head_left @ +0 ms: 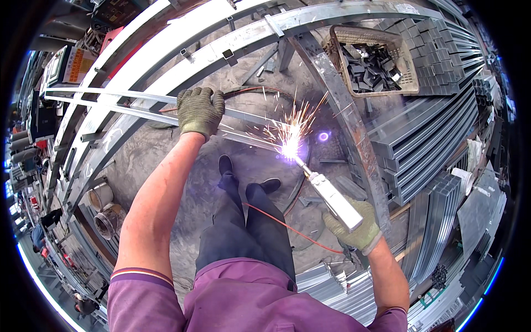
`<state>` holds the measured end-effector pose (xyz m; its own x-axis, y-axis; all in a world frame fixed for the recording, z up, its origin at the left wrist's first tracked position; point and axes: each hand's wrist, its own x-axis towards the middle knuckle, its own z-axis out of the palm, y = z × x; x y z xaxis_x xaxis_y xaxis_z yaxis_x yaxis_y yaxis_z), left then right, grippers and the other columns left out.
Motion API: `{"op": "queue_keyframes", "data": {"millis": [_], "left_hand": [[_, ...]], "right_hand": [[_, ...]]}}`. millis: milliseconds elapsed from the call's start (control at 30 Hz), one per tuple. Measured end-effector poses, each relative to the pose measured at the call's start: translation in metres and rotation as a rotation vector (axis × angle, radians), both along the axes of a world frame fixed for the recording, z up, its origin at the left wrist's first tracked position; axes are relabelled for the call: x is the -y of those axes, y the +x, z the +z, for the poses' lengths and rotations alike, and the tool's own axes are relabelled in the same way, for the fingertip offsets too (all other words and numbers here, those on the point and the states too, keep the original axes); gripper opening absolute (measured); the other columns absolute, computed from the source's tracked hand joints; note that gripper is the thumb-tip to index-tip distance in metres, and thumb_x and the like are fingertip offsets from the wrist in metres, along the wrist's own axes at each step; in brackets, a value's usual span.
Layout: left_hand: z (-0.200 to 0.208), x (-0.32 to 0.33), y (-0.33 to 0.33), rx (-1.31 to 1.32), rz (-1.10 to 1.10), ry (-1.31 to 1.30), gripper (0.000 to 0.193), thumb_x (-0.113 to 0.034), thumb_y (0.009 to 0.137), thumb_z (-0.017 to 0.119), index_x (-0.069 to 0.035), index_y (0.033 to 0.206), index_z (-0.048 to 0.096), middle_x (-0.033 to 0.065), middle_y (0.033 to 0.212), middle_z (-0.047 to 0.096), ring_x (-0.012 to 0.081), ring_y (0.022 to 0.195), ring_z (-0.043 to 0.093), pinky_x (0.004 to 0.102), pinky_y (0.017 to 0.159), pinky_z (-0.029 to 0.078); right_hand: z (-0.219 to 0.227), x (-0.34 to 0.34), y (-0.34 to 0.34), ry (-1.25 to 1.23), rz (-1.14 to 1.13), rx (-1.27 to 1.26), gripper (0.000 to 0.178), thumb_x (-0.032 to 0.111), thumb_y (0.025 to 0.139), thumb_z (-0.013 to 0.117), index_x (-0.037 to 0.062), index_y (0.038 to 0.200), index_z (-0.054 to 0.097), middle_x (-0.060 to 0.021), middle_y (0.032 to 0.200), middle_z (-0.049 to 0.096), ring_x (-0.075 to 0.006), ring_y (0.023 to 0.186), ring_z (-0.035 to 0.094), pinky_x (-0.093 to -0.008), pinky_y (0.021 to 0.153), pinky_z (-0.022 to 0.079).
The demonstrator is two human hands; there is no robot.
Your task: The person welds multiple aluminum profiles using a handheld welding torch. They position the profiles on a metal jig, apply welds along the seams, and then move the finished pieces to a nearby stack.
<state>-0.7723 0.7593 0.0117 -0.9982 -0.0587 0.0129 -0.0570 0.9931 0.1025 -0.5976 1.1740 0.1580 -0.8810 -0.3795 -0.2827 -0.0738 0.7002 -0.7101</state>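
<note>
Purple-shirted person welding a steel frame — gloved hands at work.

Right hand in a green knit glove grips the pale grey welding torch, its tip sparking against the long galvanised steel rail; left hand — gloved alike — clasps that rail further along. Beyond, a tan plastic basket holds dark metal offcuts.
</note>
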Motion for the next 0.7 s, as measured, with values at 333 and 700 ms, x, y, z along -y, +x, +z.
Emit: {"op": "queue_keyframes", "data": {"millis": [333,700], "left_hand": [[-0.002,0.001,-0.001,0.000,-0.008,-0.008,0.042,-0.043,0.105,0.058,-0.007,0.109,0.079,0.0162,0.111,0.075,0.0383,0.113,0.066,0.0516,0.109,0.043],[0.001,-0.001,0.000,0.001,0.003,-0.007,0.041,-0.042,0.105,0.057,-0.008,0.107,0.079,0.0160,0.108,0.075,0.0382,0.111,0.066,0.0519,0.108,0.043]], "right_hand": [[-0.001,-0.003,0.005,-0.010,0.024,-0.044,0.024,0.021,0.086,0.085,0.0071,0.104,0.076,-0.0084,0.084,0.075,-0.0280,0.074,0.077,-0.0400,0.065,0.061],[-0.001,-0.004,0.010,-0.007,0.016,-0.040,0.023,0.019,0.086,0.084,0.0077,0.104,0.077,-0.0078,0.083,0.074,-0.0280,0.072,0.076,-0.0410,0.065,0.060]]}}
